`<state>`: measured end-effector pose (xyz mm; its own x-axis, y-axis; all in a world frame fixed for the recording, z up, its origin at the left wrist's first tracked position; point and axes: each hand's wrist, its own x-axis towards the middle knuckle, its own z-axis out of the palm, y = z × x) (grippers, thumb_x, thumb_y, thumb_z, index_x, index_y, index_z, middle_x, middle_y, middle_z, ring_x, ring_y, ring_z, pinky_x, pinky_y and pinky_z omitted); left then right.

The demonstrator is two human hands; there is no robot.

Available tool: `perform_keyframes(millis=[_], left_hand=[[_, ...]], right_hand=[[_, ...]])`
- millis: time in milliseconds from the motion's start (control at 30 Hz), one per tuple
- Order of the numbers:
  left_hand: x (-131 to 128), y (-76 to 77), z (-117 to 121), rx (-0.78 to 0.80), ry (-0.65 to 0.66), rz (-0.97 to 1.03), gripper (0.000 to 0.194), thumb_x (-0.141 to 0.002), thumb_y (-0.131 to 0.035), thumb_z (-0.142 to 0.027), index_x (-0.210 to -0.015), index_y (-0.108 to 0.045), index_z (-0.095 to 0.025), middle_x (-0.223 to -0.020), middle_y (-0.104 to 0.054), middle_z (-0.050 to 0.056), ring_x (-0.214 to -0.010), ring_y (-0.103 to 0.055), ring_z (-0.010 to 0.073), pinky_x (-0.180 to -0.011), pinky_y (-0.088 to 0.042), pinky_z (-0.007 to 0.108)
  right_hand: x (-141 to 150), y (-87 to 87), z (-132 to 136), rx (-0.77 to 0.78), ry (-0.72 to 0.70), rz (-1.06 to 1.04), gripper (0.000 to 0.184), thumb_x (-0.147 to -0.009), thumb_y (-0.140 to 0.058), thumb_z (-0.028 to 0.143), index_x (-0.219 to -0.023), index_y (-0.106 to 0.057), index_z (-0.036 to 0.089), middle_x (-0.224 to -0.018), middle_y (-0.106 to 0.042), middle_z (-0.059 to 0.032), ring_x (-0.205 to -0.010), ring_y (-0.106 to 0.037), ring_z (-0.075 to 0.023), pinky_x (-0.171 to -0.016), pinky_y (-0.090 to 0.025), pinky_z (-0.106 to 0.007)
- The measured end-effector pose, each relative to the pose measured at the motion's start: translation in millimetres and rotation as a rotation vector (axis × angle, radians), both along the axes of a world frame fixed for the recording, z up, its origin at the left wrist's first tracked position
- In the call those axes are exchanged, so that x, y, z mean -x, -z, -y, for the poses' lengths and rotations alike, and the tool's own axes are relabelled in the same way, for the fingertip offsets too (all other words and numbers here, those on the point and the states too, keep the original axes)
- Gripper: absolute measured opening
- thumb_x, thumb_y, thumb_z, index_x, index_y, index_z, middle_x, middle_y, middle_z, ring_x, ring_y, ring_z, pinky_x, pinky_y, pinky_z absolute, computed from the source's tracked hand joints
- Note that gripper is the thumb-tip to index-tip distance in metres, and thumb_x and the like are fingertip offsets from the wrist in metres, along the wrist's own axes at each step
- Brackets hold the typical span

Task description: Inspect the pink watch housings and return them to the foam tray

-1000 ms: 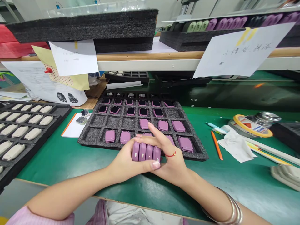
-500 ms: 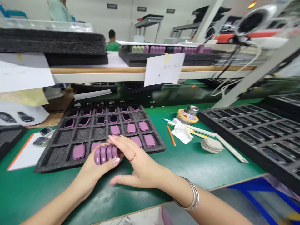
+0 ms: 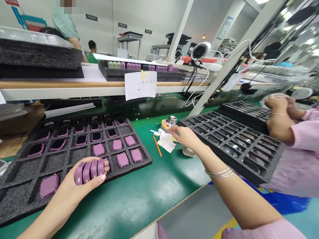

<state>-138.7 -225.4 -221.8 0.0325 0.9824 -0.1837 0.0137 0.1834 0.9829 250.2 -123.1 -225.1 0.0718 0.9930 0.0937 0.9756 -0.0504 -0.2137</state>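
Note:
My left hand (image 3: pixel 72 191) is closed around a row of several purple watch cases (image 3: pixel 90 171), held on edge over the front of a dark foam tray (image 3: pixel 53 162). In the tray's cells lie purple watch cases (image 3: pixel 99 149), face down, and watches with black screens (image 3: pixel 81 139). My right hand (image 3: pixel 187 136) is stretched out to the right, its fingers extended and apart. Its fingertips are close to a metal-capped bottle (image 3: pixel 171 120) and above a crumpled white tissue (image 3: pixel 166 142). Below the hand, a small pale stack (image 3: pixel 188 152) is partly covered.
An orange stick (image 3: pixel 157 146) lies beside the tissue. To the right are foam trays of dark watch parts (image 3: pixel 225 149), with a co-worker's hands (image 3: pixel 277 106) and pink sleeve behind them. A slanted white post (image 3: pixel 211 83) and a shelf (image 3: pixel 87 90) stand at the back.
My right hand has left the watch cases in my left hand and moved right, toward the bottle and tissue. The view has turned right, bringing a co-worker's hands into sight.

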Motion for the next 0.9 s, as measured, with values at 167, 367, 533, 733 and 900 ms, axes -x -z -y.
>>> perform_keyframes(millis=[167, 367, 533, 733, 900], left_hand=[[5, 6.2, -14, 0.035, 0.028, -0.034, 0.07, -0.06, -0.091, -0.048, -0.118, -0.061, -0.022, -0.119, -0.074, 0.013, -0.115, -0.069, 0.0332, -0.106, -0.053, 0.048], [6, 5.8, -9, 0.037, -0.007, -0.023, 0.095, -0.057, -0.091, -0.053, -0.138, -0.048, -0.028, -0.112, -0.076, 0.01, -0.11, -0.072, 0.032, -0.105, -0.052, 0.051], [7, 4.9, -5, 0.012, 0.013, -0.051, 0.088, -0.061, -0.087, -0.056, -0.137, -0.049, -0.032, -0.108, -0.078, 0.006, -0.104, -0.074, 0.0281, -0.102, -0.054, 0.044], [11, 12.5, -9, -0.033, 0.031, -0.171, 0.06, -0.061, -0.087, -0.054, -0.107, -0.065, -0.024, -0.105, -0.077, 0.008, -0.097, -0.073, 0.0287, -0.092, -0.057, 0.043], [12, 12.9, -5, -0.044, 0.069, -0.149, 0.051, -0.062, -0.088, -0.044, -0.104, -0.066, -0.024, -0.096, -0.076, 0.005, -0.089, -0.073, 0.0256, -0.087, -0.057, 0.041]], right_hand=[[9, -0.2, -20, 0.068, 0.058, 0.158, 0.03, -0.098, -0.062, 0.035, -0.121, -0.063, 0.017, -0.12, -0.066, -0.0087, -0.103, -0.067, -0.0216, -0.088, -0.058, -0.043], [32, 9.0, -47, 0.09, 0.08, 0.273, 0.033, -0.097, -0.063, 0.035, -0.123, -0.061, 0.015, -0.122, -0.065, -0.0097, -0.104, -0.066, -0.0226, -0.088, -0.058, -0.044], [21, -12.1, -52, -0.011, 0.095, 0.293, 0.031, -0.098, -0.062, 0.036, -0.123, -0.062, 0.016, -0.123, -0.064, -0.0095, -0.105, -0.066, -0.0223, -0.089, -0.057, -0.044], [-17, -46.9, -53, -0.003, 0.228, 0.308, 0.031, -0.097, -0.063, 0.035, -0.12, -0.063, 0.015, -0.119, -0.066, -0.0094, -0.103, -0.067, -0.0221, -0.089, -0.057, -0.043], [-14, -47.6, -56, 0.083, 0.259, 0.304, 0.025, -0.096, -0.065, 0.032, -0.116, -0.065, 0.016, -0.116, -0.067, -0.0071, -0.102, -0.068, -0.0208, -0.087, -0.058, -0.041]])
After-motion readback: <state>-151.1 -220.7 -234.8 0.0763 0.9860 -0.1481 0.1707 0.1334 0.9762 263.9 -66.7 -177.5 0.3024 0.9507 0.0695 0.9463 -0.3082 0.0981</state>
